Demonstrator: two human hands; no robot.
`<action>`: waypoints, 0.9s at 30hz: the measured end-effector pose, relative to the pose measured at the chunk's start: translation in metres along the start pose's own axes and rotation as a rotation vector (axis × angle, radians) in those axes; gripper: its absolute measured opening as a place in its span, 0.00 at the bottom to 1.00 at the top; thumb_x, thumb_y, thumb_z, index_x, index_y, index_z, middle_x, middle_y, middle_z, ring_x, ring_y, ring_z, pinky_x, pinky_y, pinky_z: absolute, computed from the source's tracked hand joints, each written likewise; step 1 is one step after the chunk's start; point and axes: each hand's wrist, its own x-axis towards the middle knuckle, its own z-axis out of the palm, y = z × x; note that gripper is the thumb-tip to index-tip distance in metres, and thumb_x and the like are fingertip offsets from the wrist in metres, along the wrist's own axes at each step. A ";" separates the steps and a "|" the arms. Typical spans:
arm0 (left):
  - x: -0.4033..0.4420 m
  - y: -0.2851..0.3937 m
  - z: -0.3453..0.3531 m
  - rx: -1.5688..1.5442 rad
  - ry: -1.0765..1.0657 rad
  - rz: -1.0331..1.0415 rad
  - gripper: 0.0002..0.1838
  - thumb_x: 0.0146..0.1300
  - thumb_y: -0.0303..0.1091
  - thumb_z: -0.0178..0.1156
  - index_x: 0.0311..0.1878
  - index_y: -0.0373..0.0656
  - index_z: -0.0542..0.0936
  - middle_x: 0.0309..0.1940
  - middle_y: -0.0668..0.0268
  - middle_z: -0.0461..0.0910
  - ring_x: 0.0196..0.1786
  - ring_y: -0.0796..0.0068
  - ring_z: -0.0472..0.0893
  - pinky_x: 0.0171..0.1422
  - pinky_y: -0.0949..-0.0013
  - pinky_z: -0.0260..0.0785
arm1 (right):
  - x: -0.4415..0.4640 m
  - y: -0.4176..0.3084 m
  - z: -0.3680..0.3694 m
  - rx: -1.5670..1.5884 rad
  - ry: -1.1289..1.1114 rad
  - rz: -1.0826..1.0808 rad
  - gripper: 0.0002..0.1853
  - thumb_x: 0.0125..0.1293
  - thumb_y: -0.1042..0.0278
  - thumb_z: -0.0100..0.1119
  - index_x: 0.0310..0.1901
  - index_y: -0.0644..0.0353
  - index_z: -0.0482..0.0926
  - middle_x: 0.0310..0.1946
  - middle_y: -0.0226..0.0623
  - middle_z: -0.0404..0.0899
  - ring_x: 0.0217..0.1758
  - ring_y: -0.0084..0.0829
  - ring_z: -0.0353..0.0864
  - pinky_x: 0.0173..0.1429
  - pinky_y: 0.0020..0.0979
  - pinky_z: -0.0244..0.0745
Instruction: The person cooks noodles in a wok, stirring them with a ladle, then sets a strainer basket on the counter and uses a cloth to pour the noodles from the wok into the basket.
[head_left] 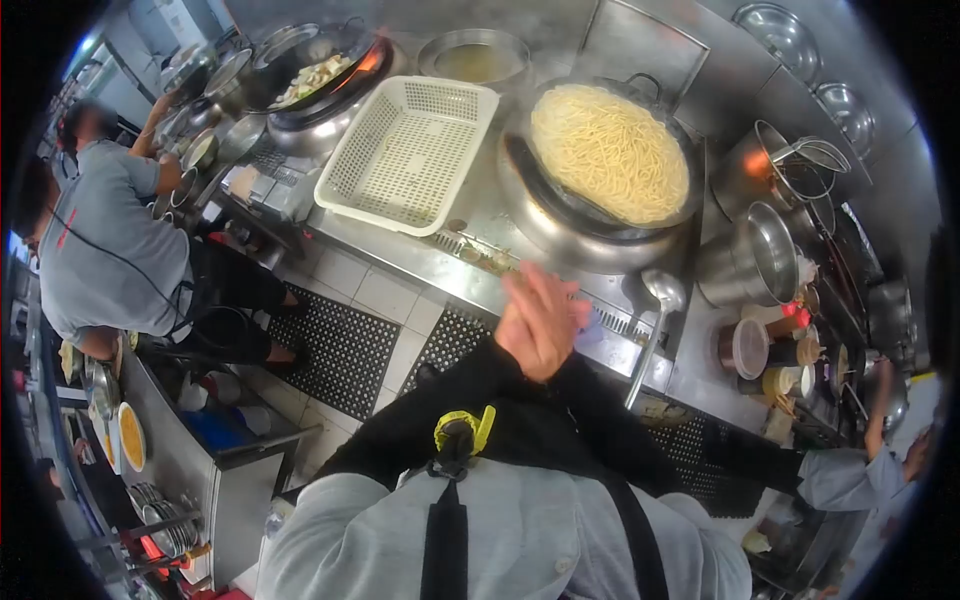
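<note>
My left hand [534,325] and my right hand [579,311] press together in front of my chest, above the counter's front edge. Their fingers are mostly stretched out and overlap, so part of the right one is hidden. I see nothing held in either. Ahead and to the right, a heap of pale yellow noodles [610,150] fills a large wok [684,214] on a round burner. A metal ladle [648,345] lies on the counter right of my hands. Beyond them to the left sits a white perforated plastic basket [400,150] with nothing in it.
A second wok [262,98] with cut food and flames stands at the far left. Steel pots [748,255] and sauce containers [743,348] crowd the right side. One co-worker [120,230] works at left; another person's sleeve [850,480] shows at right. Black rubber mats [335,350] cover the floor.
</note>
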 end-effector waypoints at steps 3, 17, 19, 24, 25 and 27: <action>-0.007 0.053 0.039 -0.409 0.037 -0.247 0.33 0.71 0.57 0.47 0.66 0.38 0.66 0.61 0.55 0.72 0.61 0.60 0.74 0.64 0.58 0.67 | -0.015 0.063 0.017 -0.018 0.020 0.065 0.24 0.67 0.63 0.56 0.60 0.69 0.72 0.60 0.56 0.71 0.63 0.56 0.69 0.68 0.45 0.61; -0.047 0.039 -0.033 0.395 0.285 -0.306 0.11 0.64 0.25 0.61 0.50 0.39 0.76 0.40 0.63 0.83 0.38 0.77 0.81 0.42 0.75 0.74 | -0.171 0.096 -0.073 0.181 0.154 0.812 0.16 0.66 0.68 0.58 0.53 0.66 0.79 0.44 0.43 0.82 0.41 0.31 0.83 0.47 0.30 0.77; -0.035 0.040 -0.025 0.434 0.263 -0.316 0.10 0.62 0.24 0.61 0.47 0.38 0.76 0.36 0.63 0.82 0.35 0.76 0.80 0.41 0.74 0.74 | -0.193 0.095 -0.076 0.253 0.140 0.961 0.16 0.67 0.67 0.58 0.53 0.66 0.79 0.41 0.43 0.83 0.41 0.30 0.83 0.47 0.30 0.77; -0.008 0.038 -0.003 0.503 0.181 -0.327 0.08 0.61 0.22 0.61 0.43 0.37 0.77 0.33 0.63 0.82 0.32 0.76 0.80 0.39 0.73 0.73 | -0.217 0.085 -0.077 0.244 0.102 1.009 0.16 0.66 0.64 0.60 0.50 0.66 0.80 0.38 0.44 0.84 0.41 0.31 0.84 0.47 0.31 0.77; -0.006 0.037 -0.001 0.502 0.164 -0.328 0.07 0.61 0.22 0.61 0.43 0.37 0.78 0.33 0.63 0.82 0.32 0.76 0.80 0.39 0.73 0.73 | -0.214 0.081 -0.078 0.240 0.051 1.015 0.16 0.66 0.63 0.59 0.48 0.67 0.80 0.39 0.45 0.84 0.42 0.34 0.84 0.47 0.33 0.77; -0.005 0.035 0.000 0.511 0.137 -0.331 0.06 0.61 0.21 0.61 0.42 0.37 0.78 0.32 0.63 0.82 0.32 0.76 0.80 0.38 0.73 0.73 | -0.213 0.079 -0.072 0.186 -0.112 0.978 0.17 0.65 0.60 0.58 0.45 0.67 0.80 0.39 0.49 0.83 0.43 0.42 0.84 0.48 0.38 0.77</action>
